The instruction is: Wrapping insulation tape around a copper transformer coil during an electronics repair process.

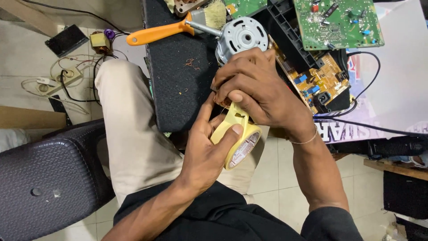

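Note:
My left hand (pixel 209 147) grips a roll of pale yellow tape (pixel 240 140), thumb pressed on its outer face. A strip of tape runs up from the roll to a small electric motor (pixel 240 38) with a silver round end cap and copper windings. My right hand (pixel 256 87) wraps over the motor's body at the front edge of the black mat (pixel 178 85), fingers pressing the tape end against it. Most of the motor's windings are hidden under my right hand.
An orange-handled brush (pixel 174 29) lies on the mat behind the motor. A green circuit board (pixel 339 22) and a tan board (pixel 318 80) sit at the right with black cables. A black stool (pixel 49 178) stands left; wires and a power strip (pixel 62 80) lie on the tiled floor.

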